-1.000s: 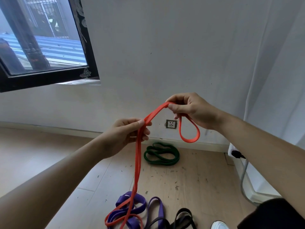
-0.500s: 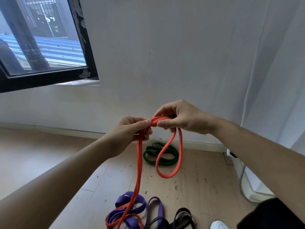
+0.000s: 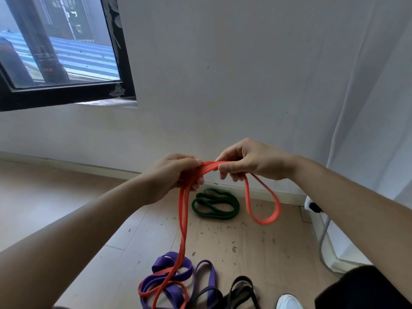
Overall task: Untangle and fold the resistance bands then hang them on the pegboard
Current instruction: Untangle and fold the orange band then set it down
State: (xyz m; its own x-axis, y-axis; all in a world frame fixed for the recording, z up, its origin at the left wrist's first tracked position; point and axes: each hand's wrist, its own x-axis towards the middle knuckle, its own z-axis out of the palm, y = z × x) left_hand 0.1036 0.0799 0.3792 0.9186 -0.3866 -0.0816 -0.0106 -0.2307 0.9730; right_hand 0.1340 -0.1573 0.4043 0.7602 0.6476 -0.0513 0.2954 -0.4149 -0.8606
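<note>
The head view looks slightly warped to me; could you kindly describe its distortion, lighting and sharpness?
Head view: wide-angle distortion bows the baseboard and slants the window frame; head view: soft, even daylight, no glare or hard shadows; head view: the orange resistance band between the left hand and right hand is reasonably sharp.

Left hand (image 3: 174, 175) and right hand (image 3: 252, 161) meet mid-frame, pinching a band (image 3: 182, 224) between them. One loop hangs under the right hand, and the rest drops onto a pile of bands (image 3: 178, 273) on the floor (image 3: 256, 253), bottom centre. A coiled band (image 3: 215, 205) lies behind by the wall (image 3: 223, 85), with the window (image 3: 60, 52) upper left.
</note>
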